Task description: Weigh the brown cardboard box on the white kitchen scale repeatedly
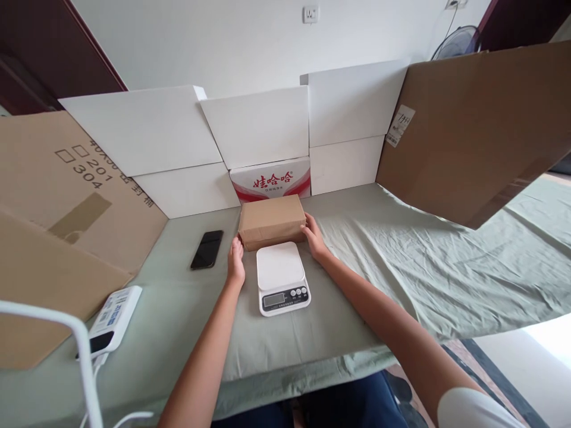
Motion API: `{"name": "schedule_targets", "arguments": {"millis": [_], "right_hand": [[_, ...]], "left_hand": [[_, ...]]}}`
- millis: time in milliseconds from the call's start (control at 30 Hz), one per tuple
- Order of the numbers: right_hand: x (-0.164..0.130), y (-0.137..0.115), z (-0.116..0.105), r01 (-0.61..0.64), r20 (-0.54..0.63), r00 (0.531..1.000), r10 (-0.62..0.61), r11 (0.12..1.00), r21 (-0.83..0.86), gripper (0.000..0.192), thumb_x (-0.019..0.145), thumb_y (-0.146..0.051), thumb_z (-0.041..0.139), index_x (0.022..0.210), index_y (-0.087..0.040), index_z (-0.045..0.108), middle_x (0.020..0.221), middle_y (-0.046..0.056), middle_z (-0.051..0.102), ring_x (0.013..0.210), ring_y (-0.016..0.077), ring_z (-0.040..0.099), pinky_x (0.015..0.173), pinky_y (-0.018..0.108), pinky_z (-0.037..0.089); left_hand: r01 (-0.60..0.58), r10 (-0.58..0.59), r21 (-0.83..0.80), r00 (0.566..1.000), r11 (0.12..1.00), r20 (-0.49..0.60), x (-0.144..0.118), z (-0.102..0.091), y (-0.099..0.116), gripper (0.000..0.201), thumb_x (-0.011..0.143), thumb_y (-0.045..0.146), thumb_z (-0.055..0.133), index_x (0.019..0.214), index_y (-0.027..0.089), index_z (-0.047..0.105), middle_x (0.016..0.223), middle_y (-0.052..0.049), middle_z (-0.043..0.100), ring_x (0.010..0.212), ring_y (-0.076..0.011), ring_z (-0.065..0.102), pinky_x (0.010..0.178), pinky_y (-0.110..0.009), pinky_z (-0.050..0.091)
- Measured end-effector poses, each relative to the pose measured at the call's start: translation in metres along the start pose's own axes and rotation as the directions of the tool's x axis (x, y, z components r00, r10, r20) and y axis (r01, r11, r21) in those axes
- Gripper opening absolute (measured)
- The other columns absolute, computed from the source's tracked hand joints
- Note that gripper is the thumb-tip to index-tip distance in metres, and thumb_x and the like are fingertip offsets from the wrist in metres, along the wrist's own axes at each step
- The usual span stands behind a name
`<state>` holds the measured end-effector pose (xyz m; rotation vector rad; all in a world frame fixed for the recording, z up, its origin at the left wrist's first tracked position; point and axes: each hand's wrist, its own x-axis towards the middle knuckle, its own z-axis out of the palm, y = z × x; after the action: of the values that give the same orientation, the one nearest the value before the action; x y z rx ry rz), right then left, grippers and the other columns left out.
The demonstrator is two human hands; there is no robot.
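Observation:
A brown cardboard parcel [270, 220] lies on the green-sheeted table [401, 267], just behind a white digital kitchen scale [281, 276]. My left hand [235, 260] touches the parcel's near left corner. My right hand [313, 236] presses against its right end. Both hands flank the parcel, with the scale between my forearms. The scale's platform is bare and its display faces me.
A black phone [207, 249] lies left of the parcel. White boxes [259, 128] and a red-printed carton [271, 180] stand behind. Large cardboard sheets [477, 125] lean at both sides. A white power strip [116, 315] and a white rod [82, 351] sit at near left.

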<state>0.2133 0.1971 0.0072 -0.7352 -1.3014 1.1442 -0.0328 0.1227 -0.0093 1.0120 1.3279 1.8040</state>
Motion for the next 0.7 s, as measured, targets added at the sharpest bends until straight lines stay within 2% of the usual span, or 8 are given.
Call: {"name": "schedule_targets", "arguments": {"millis": [133, 233, 367, 533, 700], "right_hand": [[-0.003, -0.006, 0.0, 0.02, 0.062, 0.998, -0.02, 1.0, -0.004, 0.063, 0.084, -0.046, 0.061, 0.143, -0.027, 0.048, 0.155, 0.006, 0.051, 0.145, 0.029, 0.045, 0.12, 0.048, 0.039], [-0.004, -0.006, 0.0, 0.025, 0.074, 0.997, -0.024, 1.0, -0.017, 0.065, 0.084, -0.043, 0.061, 0.145, -0.028, 0.047, 0.156, 0.005, 0.05, 0.146, 0.0287, 0.043, 0.12, 0.048, 0.039], [-0.005, -0.007, -0.002, 0.035, 0.075, 0.997, -0.031, 0.998, -0.05, 0.066, 0.086, -0.049, 0.061, 0.147, -0.029, 0.046, 0.154, 0.005, 0.052, 0.145, 0.03, 0.044, 0.119, 0.048, 0.039], [-0.014, -0.025, -0.007, 0.175, 0.131, 0.978, -0.162, 0.98, -0.098, 0.074, 0.088, -0.059, 0.064, 0.152, -0.031, 0.039, 0.16, 0.006, 0.043, 0.148, 0.0302, 0.04, 0.123, 0.048, 0.036], [-0.044, -0.052, -0.019, 0.288, 0.23, 0.943, -0.242, 0.937, -0.197, 0.075, 0.091, -0.061, 0.06, 0.156, -0.037, 0.031, 0.164, 0.005, 0.035, 0.152, 0.0305, 0.033, 0.124, 0.052, 0.034]], "left_hand": [[-0.008, 0.009, -0.009, 1.0, 1.0, 0.025, 0.002, -0.003, 0.0, 0.09, 0.083, 0.082, 0.046, 0.148, 0.021, 0.052, 0.159, -0.017, 0.043, 0.15, -0.028, 0.037, 0.122, -0.041, 0.029], [0.027, -0.027, -0.014, 0.999, 1.0, 0.026, 0.002, -0.004, -0.004, 0.09, 0.082, 0.083, 0.045, 0.146, 0.021, 0.056, 0.158, -0.018, 0.044, 0.149, -0.0299, 0.038, 0.122, -0.044, 0.029], [0.013, -0.013, 0.001, 0.999, 1.0, 0.047, -0.001, -0.01, -0.001, 0.088, 0.081, 0.083, 0.047, 0.141, 0.02, 0.06, 0.155, -0.019, 0.048, 0.146, -0.0325, 0.042, 0.121, -0.048, 0.031], [-0.115, 0.116, -0.015, 0.99, 0.993, 0.077, -0.014, -0.02, 0.024, 0.088, 0.078, 0.083, 0.053, 0.138, 0.018, 0.063, 0.15, -0.019, 0.055, 0.143, -0.0351, 0.046, 0.12, -0.049, 0.033], [-0.19, 0.191, -0.028, 0.98, 0.981, 0.054, -0.045, -0.026, 0.056, 0.091, 0.075, 0.086, 0.052, 0.137, 0.019, 0.064, 0.149, -0.016, 0.056, 0.144, -0.0372, 0.045, 0.121, -0.051, 0.032]]}}
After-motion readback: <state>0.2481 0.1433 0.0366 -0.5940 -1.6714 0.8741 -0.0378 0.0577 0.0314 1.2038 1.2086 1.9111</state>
